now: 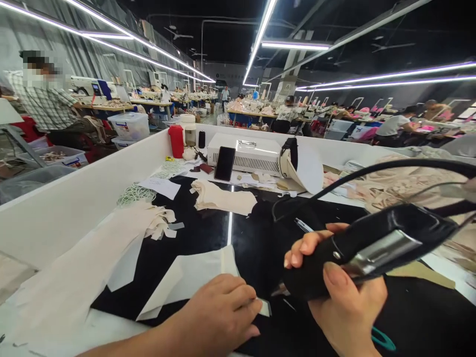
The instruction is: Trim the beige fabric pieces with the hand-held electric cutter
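My right hand (345,302) is wrapped round a black corded electric hand tool (394,238) with a shiny metal plate on its side. Its small metal tip (278,290) points left and down, close above the black mat (253,263). Just left of the tip, my left hand (223,312) is closed on a pale fabric piece (201,272). The fabric lies partly folded on the mat, and a narrow end of it shows past my fingers. Part of the piece is hidden under my left hand.
A stack of cream fabric panels (85,253) lies left, a smaller stack (223,197) ahead. Behind stand a phone (224,163), a white metal box (245,148), a visor (297,168) and a red cup (176,141). A pen (304,225) and heaped fabric (405,183) lie right. A white wall (74,198) edges the table.
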The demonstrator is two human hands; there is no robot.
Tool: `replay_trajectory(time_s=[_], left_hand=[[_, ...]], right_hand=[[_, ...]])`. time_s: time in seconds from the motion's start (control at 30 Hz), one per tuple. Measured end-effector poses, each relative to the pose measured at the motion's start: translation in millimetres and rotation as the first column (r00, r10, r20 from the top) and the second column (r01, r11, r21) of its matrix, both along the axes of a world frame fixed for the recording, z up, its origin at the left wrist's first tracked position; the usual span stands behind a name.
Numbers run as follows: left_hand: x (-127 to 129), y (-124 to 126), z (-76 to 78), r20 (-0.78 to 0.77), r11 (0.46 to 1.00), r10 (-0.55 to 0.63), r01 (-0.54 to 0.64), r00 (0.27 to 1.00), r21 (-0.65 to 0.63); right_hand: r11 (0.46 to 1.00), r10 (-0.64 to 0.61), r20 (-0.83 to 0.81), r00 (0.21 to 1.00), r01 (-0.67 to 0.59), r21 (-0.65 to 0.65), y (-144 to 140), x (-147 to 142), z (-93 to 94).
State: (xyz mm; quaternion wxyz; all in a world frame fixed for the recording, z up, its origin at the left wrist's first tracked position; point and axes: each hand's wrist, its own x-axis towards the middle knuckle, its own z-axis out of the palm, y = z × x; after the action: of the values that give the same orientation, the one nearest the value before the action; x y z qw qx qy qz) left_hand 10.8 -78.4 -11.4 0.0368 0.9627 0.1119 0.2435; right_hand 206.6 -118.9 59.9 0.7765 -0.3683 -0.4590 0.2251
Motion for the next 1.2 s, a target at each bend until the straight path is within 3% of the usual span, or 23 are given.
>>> replay_trajectory(time_s=[0.17, 0.57, 1.2], left_hand=[[-5.0, -2.9, 14.6, -0.022, 1.0, 0.002, -0.002, 1.0, -0.026], [-8.4, -3.4, 16.0, 0.003, 0.997, -0.023, 0.023, 1.0, -0.068], [-7.5, -4.2, 12.1, 0.009, 1.0, -0.026, 0.026, 1.0, 0.016]], right_hand=[[1.0, 0.005, -0.027, 1.0, -0.005, -0.015, -0.1, -1.1, 1.1], [0.997, 0.069, -0.027, 0.997, -0.07, -0.016, -9.7, -6.4, -1.1], [0.996, 0.091, -0.032, 0.995, -0.091, -0.012, -10.3, -10.3, -2.5]])
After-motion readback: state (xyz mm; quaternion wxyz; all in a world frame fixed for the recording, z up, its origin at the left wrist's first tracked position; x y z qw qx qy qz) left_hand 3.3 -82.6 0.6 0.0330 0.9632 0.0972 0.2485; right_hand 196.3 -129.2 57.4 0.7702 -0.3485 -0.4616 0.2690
